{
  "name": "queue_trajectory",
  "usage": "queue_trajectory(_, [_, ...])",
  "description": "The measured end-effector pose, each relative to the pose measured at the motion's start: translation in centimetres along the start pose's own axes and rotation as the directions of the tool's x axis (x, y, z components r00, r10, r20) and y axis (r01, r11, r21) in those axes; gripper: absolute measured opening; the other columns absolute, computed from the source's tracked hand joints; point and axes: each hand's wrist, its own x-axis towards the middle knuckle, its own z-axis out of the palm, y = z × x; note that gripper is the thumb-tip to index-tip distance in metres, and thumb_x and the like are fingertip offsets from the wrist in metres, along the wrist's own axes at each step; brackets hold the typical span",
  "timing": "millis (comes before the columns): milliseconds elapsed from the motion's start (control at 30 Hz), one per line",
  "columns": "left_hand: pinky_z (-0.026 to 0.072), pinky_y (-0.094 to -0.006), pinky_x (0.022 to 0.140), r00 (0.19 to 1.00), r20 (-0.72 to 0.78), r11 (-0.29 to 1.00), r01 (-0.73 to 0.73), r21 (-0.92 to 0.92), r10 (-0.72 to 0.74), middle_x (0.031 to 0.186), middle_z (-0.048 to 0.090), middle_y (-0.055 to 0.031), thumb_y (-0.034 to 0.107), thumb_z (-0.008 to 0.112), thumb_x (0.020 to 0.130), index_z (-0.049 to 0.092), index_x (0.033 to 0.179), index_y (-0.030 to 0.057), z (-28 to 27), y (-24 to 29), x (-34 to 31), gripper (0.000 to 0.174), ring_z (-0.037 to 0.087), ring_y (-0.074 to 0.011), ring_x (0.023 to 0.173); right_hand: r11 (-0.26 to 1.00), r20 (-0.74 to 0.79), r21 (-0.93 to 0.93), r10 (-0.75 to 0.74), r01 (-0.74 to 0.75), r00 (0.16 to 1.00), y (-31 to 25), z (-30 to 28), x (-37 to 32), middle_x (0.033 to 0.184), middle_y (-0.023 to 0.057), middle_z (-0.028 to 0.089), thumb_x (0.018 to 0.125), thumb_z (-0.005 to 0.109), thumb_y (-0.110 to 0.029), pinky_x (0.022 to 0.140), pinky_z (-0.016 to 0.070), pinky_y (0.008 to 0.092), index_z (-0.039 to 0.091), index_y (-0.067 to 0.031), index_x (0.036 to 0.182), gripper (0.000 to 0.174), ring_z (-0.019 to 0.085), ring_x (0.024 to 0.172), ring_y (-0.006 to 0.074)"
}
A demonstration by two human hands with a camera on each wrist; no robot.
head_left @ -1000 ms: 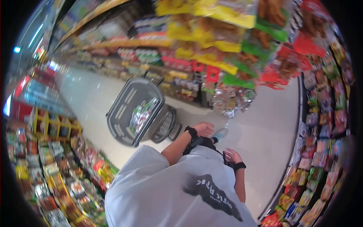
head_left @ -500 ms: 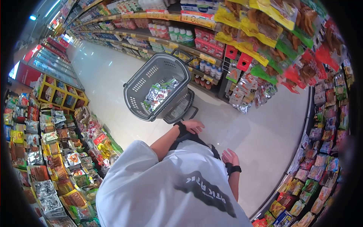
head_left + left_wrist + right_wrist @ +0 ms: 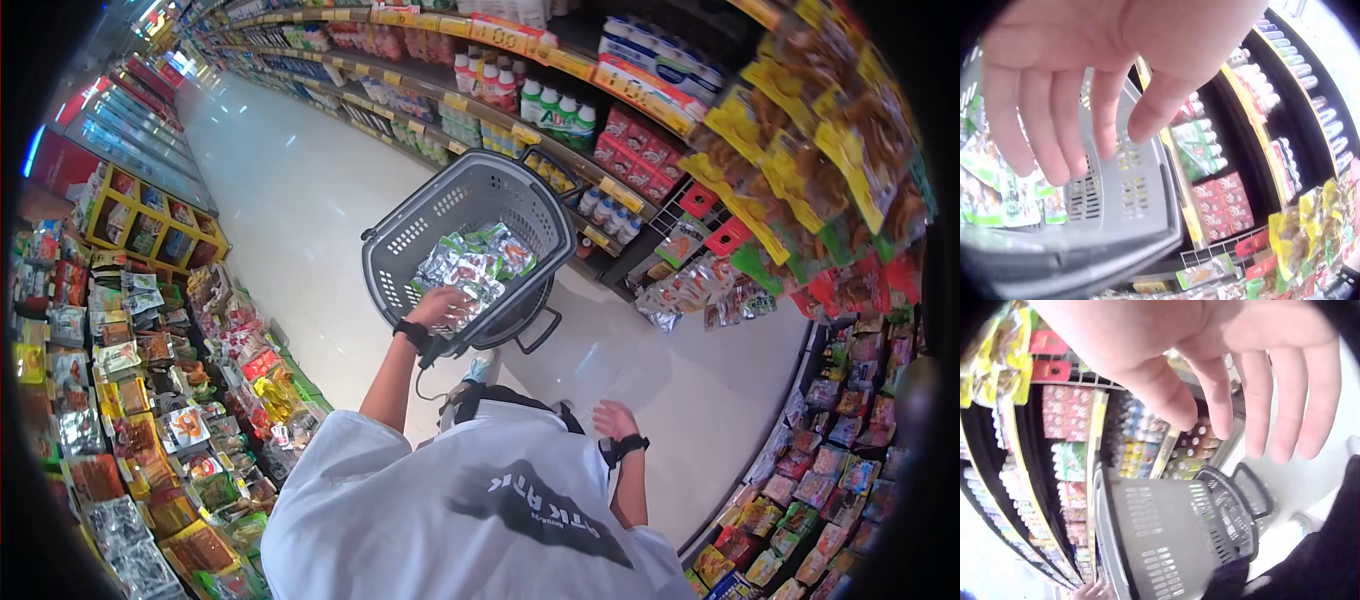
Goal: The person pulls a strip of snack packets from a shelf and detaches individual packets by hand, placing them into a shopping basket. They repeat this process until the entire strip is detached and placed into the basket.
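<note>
A grey shopping basket stands on the floor in front of me, holding a heap of silver, green and white snack packets. My left hand reaches over its near rim, above the packets. In the left wrist view the fingers of that hand are spread and loosely bent, with nothing between them. To the right of the basket, my right hand hangs in front of my body with relaxed fingers, holding nothing. The right wrist view shows the basket's perforated side beyond that hand.
Shelves of bottled drinks and red boxed packs run along the far side. Yellow snack bags hang at the upper right. Packaged-food displays line the left, beside a yellow rack. More packets fill the right side.
The basket now appears closer. My left hand has moved from beside my waist forward over the basket. My right hand stays hanging loosely by my body.
</note>
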Motion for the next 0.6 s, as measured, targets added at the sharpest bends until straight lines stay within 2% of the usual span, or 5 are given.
queue_trajectory(200, [0.0478, -0.0298, 0.061, 0.984, -0.153, 0.993, 0.098, 0.065, -0.087, 0.082, 0.064, -0.0014, 0.024, 0.061, 0.077, 0.066, 0.095, 0.0072, -8.7, -1.3, 7.6, 0.025, 0.061, -0.0124, 0.076, 0.947, 0.088, -0.220, -0.220, 0.234, 0.972, -11.4, 14.7, -2.5, 0.102, 0.0052, 0.062, 0.088, 0.053, -0.025, 0.079, 0.0476, 0.0304, 0.057, -0.0094, 0.111, 0.028, 0.058, 0.093, 0.0158])
queue_trajectory(333, [0.0469, -0.0308, 0.053, 0.994, -0.101, 0.908, 0.082, 0.412, -0.043, 0.082, 0.064, -0.0073, 0.029, 0.064, 0.076, 0.067, 0.093, 0.0038, -10.0, -5.2, 14.0, 0.031, 0.061, -0.0168, 0.074, 0.840, 0.265, -0.293, -0.388, 0.457, 0.883, -13.2, 25.2, -0.6, 0.097, 0.0031, 0.062, 0.088, 0.055, -0.016, 0.079, 0.0462, 0.0275, 0.058, -0.0066, 0.110, 0.024, 0.057, 0.090, 0.0117])
queue_trajectory(433, [0.0486, -0.0406, 0.079, 0.993, 0.116, 0.521, -0.080, 0.850, -0.038, 0.100, 0.065, -0.0168, 0.033, 0.066, 0.070, 0.066, 0.105, 0.0099, -10.7, -11.2, 20.9, 0.042, 0.061, -0.0324, 0.093, 0.761, 0.374, -0.362, -0.410, 0.538, 0.832, -11.8, 31.6, 1.2, 0.094, 0.0047, 0.062, 0.087, 0.058, -0.014, 0.080, 0.0467, 0.0276, 0.057, -0.0031, 0.108, 0.024, 0.058, 0.088, 0.0120])
queue_trajectory(533, [0.0393, -0.0430, 0.097, 0.998, -0.055, 0.445, 0.045, 0.894, 0.010, 0.114, 0.060, -0.0190, 0.032, 0.064, 0.070, 0.060, 0.117, 0.0121, -8.5, -10.8, 18.9, 0.051, 0.051, -0.0384, 0.111, 0.790, 0.403, -0.423, -0.274, 0.444, 0.873, -11.4, 36.4, 0.9, 0.095, 0.0067, 0.062, 0.087, 0.057, -0.016, 0.080, 0.0474, 0.0285, 0.056, -0.0019, 0.109, 0.026, 0.060, 0.088, 0.0144])
queue_trajectory(600, [0.0351, -0.0422, 0.102, 0.998, -0.059, 0.429, 0.040, 0.902, 0.031, 0.120, 0.056, -0.0195, 0.033, 0.065, 0.069, 0.055, 0.123, 0.0129, -8.7, -10.3, 19.1, 0.058, 0.046, -0.0392, 0.117, 0.742, 0.385, -0.457, -0.332, 0.490, 0.861, -10.6, 37.9, 2.0, 0.095, 0.0084, 0.063, 0.087, 0.057, -0.018, 0.079, 0.0480, 0.0298, 0.056, -0.0016, 0.110, 0.028, 0.061, 0.088, 0.0164])
